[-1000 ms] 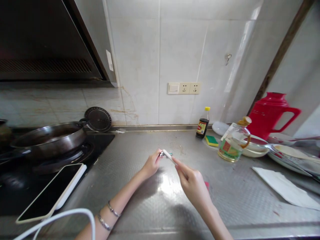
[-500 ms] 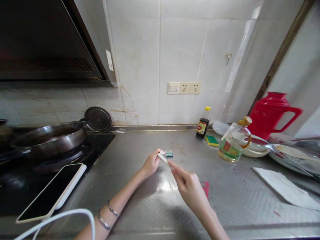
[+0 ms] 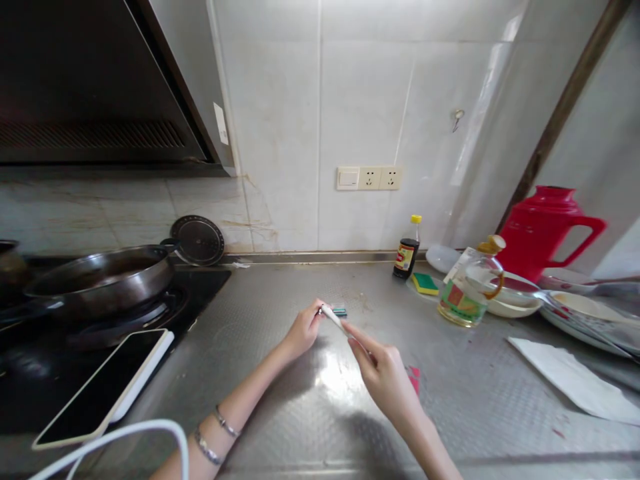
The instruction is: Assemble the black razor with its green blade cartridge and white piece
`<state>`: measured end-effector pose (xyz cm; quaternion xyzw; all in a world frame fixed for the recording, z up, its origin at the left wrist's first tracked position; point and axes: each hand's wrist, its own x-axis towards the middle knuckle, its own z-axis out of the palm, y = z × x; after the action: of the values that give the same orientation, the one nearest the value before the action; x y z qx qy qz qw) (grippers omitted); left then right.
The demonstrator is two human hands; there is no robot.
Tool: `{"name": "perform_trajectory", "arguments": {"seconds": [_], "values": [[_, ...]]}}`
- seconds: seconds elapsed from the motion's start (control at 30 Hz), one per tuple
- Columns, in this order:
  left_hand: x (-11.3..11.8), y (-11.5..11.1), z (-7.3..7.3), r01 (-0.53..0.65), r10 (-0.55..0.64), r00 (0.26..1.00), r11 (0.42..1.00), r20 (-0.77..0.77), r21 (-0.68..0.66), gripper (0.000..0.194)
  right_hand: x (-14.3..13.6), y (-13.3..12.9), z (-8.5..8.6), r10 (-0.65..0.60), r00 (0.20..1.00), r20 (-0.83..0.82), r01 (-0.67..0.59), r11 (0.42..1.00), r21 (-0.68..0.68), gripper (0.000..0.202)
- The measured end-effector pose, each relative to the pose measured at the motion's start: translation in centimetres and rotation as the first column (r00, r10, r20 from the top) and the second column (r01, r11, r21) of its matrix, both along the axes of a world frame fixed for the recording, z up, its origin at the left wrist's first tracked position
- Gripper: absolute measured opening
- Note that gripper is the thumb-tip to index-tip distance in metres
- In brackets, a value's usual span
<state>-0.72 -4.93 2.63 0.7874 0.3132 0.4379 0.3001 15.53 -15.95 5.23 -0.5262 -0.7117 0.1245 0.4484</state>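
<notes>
My right hand [image 3: 383, 363] is closed around a slim white stick-like handle [image 3: 334, 317], which points up and left over the steel counter. At the handle's far end, my left hand [image 3: 303, 330] is pinched shut; whatever small thing sits between its fingertips is hidden. Just behind the handle lies a small flat teal-and-dark piece [image 3: 340, 312], partly covered by it. A red scrap [image 3: 413, 379] shows on the counter beside my right wrist.
On the left are a pan [image 3: 107, 277] on the stove and a phone [image 3: 105, 387] with a white cable [image 3: 150, 427]. On the right stand a soy sauce bottle [image 3: 405, 257], a sponge [image 3: 425, 283], an oil jug [image 3: 465, 293], a red thermos [image 3: 543, 230] and dishes [image 3: 580, 320].
The handle's tip has shifted slightly, now covering more of the teal piece. A pale, patterned bit seen earlier by my left fingertips is now mostly hidden. Both hands keep their grips.
</notes>
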Motion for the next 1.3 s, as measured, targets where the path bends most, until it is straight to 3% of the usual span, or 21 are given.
{"name": "perform_trajectory", "arguments": {"seconds": [0.1, 0.27, 0.43, 0.6, 0.7, 0.77, 0.87, 0.93, 1.07, 1.3], "values": [[0.0, 0.1, -0.1, 0.030, -0.030, 0.999, 0.999, 0.016, 0.011, 0.020, -0.1, 0.0, -0.2, 0.047, 0.998, 0.035, -0.046, 0.999, -0.020, 0.040], [-0.1, 0.1, -0.3, -0.030, 0.031, 0.999, 0.999, -0.037, 0.011, 0.018, -0.1, 0.3, 0.0, -0.064, 0.998, -0.008, 0.064, 0.998, 0.015, 0.039], [-0.1, 0.1, -0.4, 0.029, -0.029, 1.000, 1.000, -0.007, 0.012, 0.019, -0.5, 0.0, 0.2, 0.038, 0.998, 0.059, -0.038, 0.999, 0.002, 0.039], [-0.1, 0.2, -0.5, -0.029, 0.030, 0.998, 0.999, -0.052, 0.013, 0.018, -0.2, 0.3, 0.1, -0.076, 0.997, 0.025, 0.076, 0.997, 0.015, 0.039], [-0.2, 0.1, -0.3, 0.003, -0.002, 0.999, 1.000, -0.045, 0.012, 0.019, -0.4, 0.1, 0.2, 0.001, 0.996, 0.092, 0.001, 1.000, -0.023, 0.038], [-0.2, 0.0, -0.1, 0.004, -0.004, 1.000, 1.000, -0.015, -0.020, 0.019, -0.5, -0.1, 0.4, 0.055, 0.992, 0.110, -0.051, 0.998, -0.034, 0.038], [0.1, -0.3, 0.0, -0.001, 0.015, 0.997, 0.986, 0.080, -0.168, 0.021, 0.1, 0.4, 0.8, 0.036, 0.998, 0.056, -0.036, 0.999, -0.003, 0.041], [0.4, -0.5, 0.2, 0.047, 0.008, 0.987, 0.943, 0.163, -0.329, 0.025, 1.0, 1.6, 1.1, 0.010, 1.000, 0.005, -0.010, 1.000, 0.024, 0.043], [0.9, -0.9, 0.9, 0.176, 0.020, 0.952, 0.782, 0.306, -0.598, 0.030, 3.0, 5.1, 1.3, 0.023, 1.000, -0.004, -0.023, 0.998, 0.059, 0.042], [0.9, -0.8, 1.5, 0.255, 0.200, 0.875, 0.582, 0.440, -0.772, 0.017, 4.1, 10.5, 0.9, 0.141, 0.957, 0.253, -0.176, 0.977, 0.121, 0.036]]}}
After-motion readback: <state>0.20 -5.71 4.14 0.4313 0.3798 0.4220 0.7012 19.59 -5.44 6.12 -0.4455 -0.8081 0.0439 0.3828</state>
